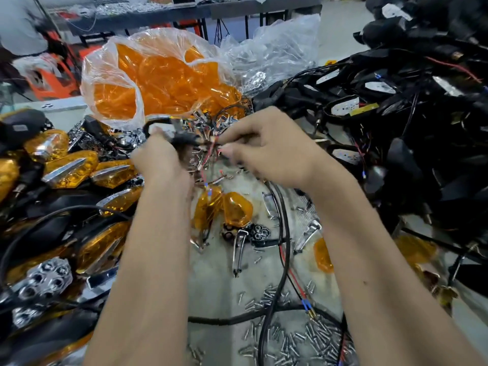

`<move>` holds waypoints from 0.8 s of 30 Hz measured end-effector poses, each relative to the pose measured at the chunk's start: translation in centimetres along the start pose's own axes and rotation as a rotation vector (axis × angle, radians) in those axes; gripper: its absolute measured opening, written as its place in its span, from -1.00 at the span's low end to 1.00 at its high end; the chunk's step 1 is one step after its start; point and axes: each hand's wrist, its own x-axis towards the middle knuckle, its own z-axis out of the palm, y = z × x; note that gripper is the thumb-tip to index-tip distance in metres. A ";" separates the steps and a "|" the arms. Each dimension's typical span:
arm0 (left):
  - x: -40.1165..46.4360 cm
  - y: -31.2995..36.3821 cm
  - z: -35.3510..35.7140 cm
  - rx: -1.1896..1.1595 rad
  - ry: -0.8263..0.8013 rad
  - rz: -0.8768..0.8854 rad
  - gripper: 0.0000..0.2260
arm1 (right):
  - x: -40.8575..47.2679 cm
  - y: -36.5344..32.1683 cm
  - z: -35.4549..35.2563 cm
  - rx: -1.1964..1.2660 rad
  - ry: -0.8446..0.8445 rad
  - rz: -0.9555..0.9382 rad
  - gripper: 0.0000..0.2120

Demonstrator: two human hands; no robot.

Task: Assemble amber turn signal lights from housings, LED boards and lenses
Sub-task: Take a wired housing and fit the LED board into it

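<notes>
My left hand (158, 159) grips a black housing stem (184, 140) with its looping black cable, held above the table's middle. My right hand (266, 151) pinches thin red wires (215, 145) that come out of that stem; both hands are blurred. Below them two loose amber lenses (227, 207) lie on the table. A clear bag of amber lenses (158, 80) stands open behind the hands. Assembled amber lights (71, 167) with chrome trims are heaped at the left.
A big tangle of black housings and wires (396, 114) fills the right side. Chrome reflectors (45, 281) lie at the lower left and small screws (303, 336) are scattered at the front. A black cable with red wire (285, 260) runs across the table.
</notes>
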 end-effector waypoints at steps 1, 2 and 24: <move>0.5 0.8 -0.6 -0.017 -0.002 0.000 -0.93 | -0.2 -0.4 0.5 0.114 -0.135 0.015 -0.85; 1.1 1.6 -1.1 -0.049 -0.015 -0.007 -0.95 | -0.4 -0.6 0.5 0.199 -0.263 0.040 -0.79; -3.4 -0.2 -8.0 0.360 -0.476 -0.092 -0.90 | -0.3 3.1 1.8 -0.394 -0.006 0.211 -0.84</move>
